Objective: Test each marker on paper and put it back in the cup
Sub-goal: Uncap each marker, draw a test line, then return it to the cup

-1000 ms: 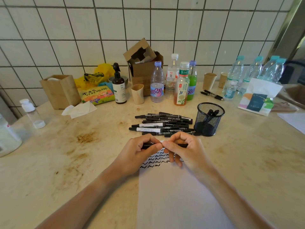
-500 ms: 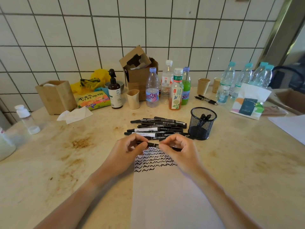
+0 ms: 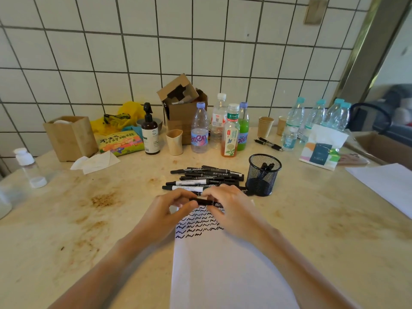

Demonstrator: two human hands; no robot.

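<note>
A black marker (image 3: 206, 202) lies level between my two hands above the top of the white paper (image 3: 225, 270). My left hand (image 3: 169, 210) pinches its left end and my right hand (image 3: 231, 206) pinches its right part. Rows of black squiggles (image 3: 198, 226) cover the paper's upper end. A pile of several black markers (image 3: 205, 177) lies just beyond my hands. To the right of the pile stands the black mesh cup (image 3: 263, 175) with a few markers inside.
Bottles (image 3: 230, 130), paper cups (image 3: 265, 127), a cardboard box (image 3: 182, 103) and a brown pump bottle (image 3: 151, 132) line the tiled wall. A tissue pack (image 3: 321, 148) and another paper sheet (image 3: 388, 184) lie right. A small clear bottle (image 3: 27, 163) stands far left.
The view has tilted so the table sits lower in frame. Both hands keep holding the marker and have stayed over the top of the paper.
</note>
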